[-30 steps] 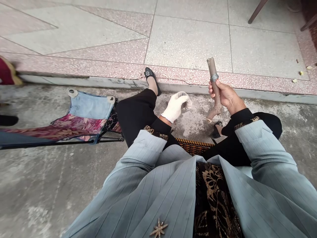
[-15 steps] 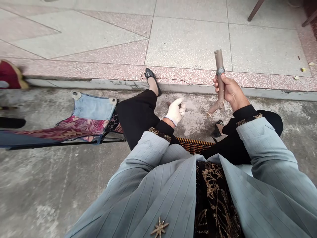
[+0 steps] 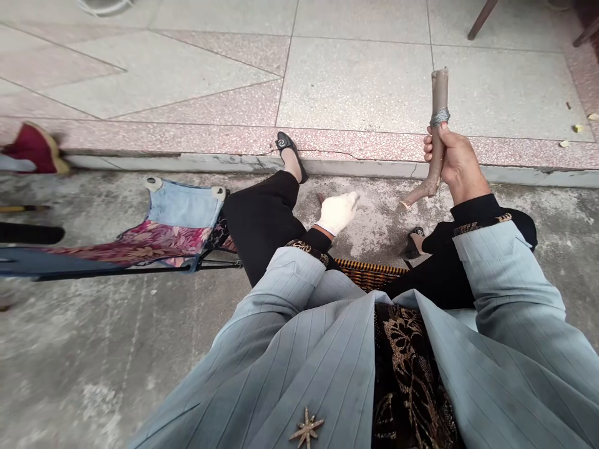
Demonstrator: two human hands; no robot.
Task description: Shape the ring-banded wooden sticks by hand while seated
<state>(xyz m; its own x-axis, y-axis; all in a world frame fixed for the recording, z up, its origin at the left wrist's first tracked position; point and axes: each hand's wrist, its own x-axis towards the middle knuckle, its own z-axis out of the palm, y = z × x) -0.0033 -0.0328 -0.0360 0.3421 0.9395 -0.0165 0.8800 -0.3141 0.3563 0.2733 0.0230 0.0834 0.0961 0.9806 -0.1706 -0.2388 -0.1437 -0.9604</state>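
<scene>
My right hand (image 3: 458,159) is bare and wrapped round the lower middle of a brown branch (image 3: 438,96). The branch stands nearly upright in the view, its cut end at the top and its crooked lower end bent to the left. Just above my thumb, several turns of grey wire (image 3: 440,116) circle the wood. My left hand (image 3: 337,212), in a white glove, is closed with its back towards me, apart from the branch. What its fingers hold, if anything, is hidden.
A folding chair (image 3: 180,206) with denim and floral cloth stands at my left. Beyond my shoes runs a raised tiled step (image 3: 224,163). A wicker seat edge (image 3: 369,274) shows beneath me. Another person's red shoe (image 3: 35,149) is at far left; furniture legs (image 3: 482,20) stand at upper right.
My right hand has moved right and slightly up with the branch. My left hand has turned so that its back shows and its curled fingers are less visible.
</scene>
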